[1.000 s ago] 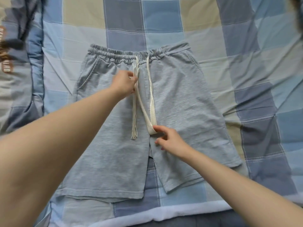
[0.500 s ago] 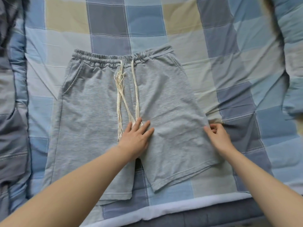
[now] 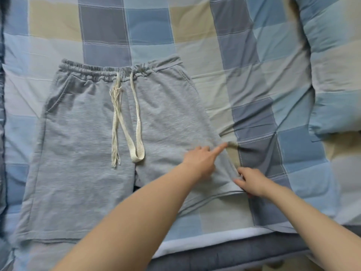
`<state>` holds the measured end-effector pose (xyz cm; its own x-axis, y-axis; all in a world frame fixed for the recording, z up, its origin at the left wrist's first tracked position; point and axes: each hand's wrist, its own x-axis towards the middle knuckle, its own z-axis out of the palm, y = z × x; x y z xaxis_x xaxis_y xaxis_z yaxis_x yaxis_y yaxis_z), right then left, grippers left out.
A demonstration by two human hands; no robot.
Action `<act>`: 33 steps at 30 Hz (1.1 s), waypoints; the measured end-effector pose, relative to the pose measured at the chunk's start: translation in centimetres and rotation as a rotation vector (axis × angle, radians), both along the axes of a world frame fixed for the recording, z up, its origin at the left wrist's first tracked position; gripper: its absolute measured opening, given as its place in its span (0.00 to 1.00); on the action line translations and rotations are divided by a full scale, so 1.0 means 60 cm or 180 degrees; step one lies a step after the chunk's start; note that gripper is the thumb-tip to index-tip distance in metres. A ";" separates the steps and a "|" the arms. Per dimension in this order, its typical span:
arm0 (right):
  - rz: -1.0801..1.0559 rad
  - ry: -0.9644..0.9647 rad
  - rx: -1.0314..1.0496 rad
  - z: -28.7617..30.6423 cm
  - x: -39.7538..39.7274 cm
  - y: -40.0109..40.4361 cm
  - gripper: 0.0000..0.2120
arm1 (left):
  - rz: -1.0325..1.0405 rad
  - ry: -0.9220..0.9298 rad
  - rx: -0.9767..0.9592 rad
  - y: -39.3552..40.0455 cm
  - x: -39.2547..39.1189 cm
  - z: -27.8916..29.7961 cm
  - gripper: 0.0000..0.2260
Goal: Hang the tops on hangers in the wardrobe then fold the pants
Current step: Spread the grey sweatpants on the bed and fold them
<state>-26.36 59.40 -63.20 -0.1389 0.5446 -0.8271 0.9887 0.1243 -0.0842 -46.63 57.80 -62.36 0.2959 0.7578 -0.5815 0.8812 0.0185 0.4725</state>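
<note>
Grey shorts (image 3: 82,145) being laid flat, waistband away, on checked quilt (image 3: 254,65). Right leg being pressed by left hand (image 3: 201,159), forefinger extended, nothing gripped. Hem corner being pinched by right hand (image 3: 252,181). Risk: drawstring (image 3: 134,133) being trapped in fold, seam being bunched if cloth is dragged.

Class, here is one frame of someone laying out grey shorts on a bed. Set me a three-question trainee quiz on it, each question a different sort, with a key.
1. True or false: the shorts are already folded in half.
2. Which hand touches the hem corner of the shorts' right-side leg: A left hand, B right hand?
3. Fill in: the cream drawstring hangs from the ____.

Key: 1 false; 2 B; 3 waistband
</note>
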 end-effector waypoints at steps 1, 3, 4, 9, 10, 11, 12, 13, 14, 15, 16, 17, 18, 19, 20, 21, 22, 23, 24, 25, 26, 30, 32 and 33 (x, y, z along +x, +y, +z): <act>0.0280 -0.0359 -0.0153 0.003 -0.001 0.017 0.10 | -0.0117 0.0056 -0.0098 0.005 0.023 -0.006 0.32; 0.0200 -0.0645 0.0257 0.013 -0.019 0.069 0.14 | -0.0325 0.0222 -0.0298 0.013 0.060 -0.023 0.29; -0.0046 -0.0500 0.0617 0.015 -0.033 0.098 0.13 | -0.0412 0.0334 -0.0357 0.014 0.076 -0.028 0.27; -0.1139 0.1254 0.0869 -0.002 -0.177 0.248 0.08 | -0.0237 0.0400 -0.0085 0.025 0.129 -0.046 0.15; -0.1376 0.1528 0.0710 -0.008 -0.206 0.262 0.05 | -0.0117 0.0303 -0.0006 0.022 0.133 -0.044 0.15; -0.1568 0.1748 0.0583 -0.014 -0.229 0.274 0.04 | 0.0025 0.0177 0.0066 0.015 0.134 -0.042 0.16; -0.1720 0.1828 0.0475 -0.022 -0.248 0.281 0.06 | 0.0164 0.0017 0.0118 0.005 0.132 -0.037 0.16; -0.1843 0.1856 0.0419 -0.030 -0.268 0.287 0.08 | 0.0301 -0.0153 0.0180 -0.003 0.122 -0.035 0.15; -0.1932 0.1834 0.0404 -0.036 -0.279 0.290 0.09 | 0.0468 -0.0388 0.0205 -0.013 0.116 -0.028 0.12; -0.2015 0.1798 0.0457 -0.042 -0.294 0.292 0.10 | 0.0627 -0.0646 0.0203 -0.021 0.102 -0.023 0.08; -0.2123 0.1704 0.0564 -0.048 -0.298 0.294 0.11 | 0.0732 -0.0972 0.0169 -0.028 0.092 -0.015 0.05; -0.2171 0.1565 0.0703 -0.053 -0.313 0.294 0.10 | 0.0802 -0.1275 0.0171 -0.037 0.069 -0.011 0.05; -0.2296 0.1421 0.0818 -0.053 -0.320 0.295 0.10 | 0.0762 -0.1511 0.0190 -0.048 0.051 -0.005 0.08; -0.2463 0.1341 0.0904 -0.052 -0.330 0.294 0.08 | 0.0753 -0.1684 0.0188 -0.059 0.030 0.002 0.10; -0.2745 0.1395 0.0938 -0.047 -0.333 0.294 0.05 | 0.0820 -0.1819 0.0143 -0.071 0.012 0.007 0.10; -0.3117 0.1449 0.0917 -0.042 -0.353 0.289 0.05 | 0.1044 -0.1932 0.0044 -0.090 -0.019 0.012 0.11; -0.3544 0.1468 0.0866 -0.033 -0.362 0.283 0.04 | 0.1311 -0.2039 -0.0098 -0.107 -0.042 0.016 0.12; -0.3757 0.1488 0.0789 -0.024 -0.382 0.276 0.05 | 0.1589 -0.2134 -0.0259 -0.127 -0.075 0.020 0.13; -0.3719 0.1563 0.0687 -0.014 -0.399 0.269 0.08 | 0.1776 -0.2192 -0.0391 -0.145 -0.106 0.024 0.14; -0.3582 0.1627 0.0625 -0.006 -0.416 0.263 0.11 | 0.1877 -0.2207 -0.0484 -0.163 -0.135 0.029 0.14; -0.3334 0.1631 0.0677 0.003 -0.436 0.256 0.13 | 0.1960 -0.2194 -0.0541 -0.182 -0.168 0.033 0.15; -0.2759 0.1760 0.0811 0.042 -0.561 0.213 0.19 | 0.2540 -0.1852 -0.0508 -0.263 -0.317 0.051 0.16; -0.2460 0.1715 0.0803 0.051 -0.630 0.184 0.22 | 0.2808 -0.1530 -0.0413 -0.302 -0.378 0.050 0.15; -0.2269 0.1683 0.0850 0.050 -0.663 0.170 0.22 | 0.2907 -0.1348 -0.0376 -0.320 -0.404 0.048 0.15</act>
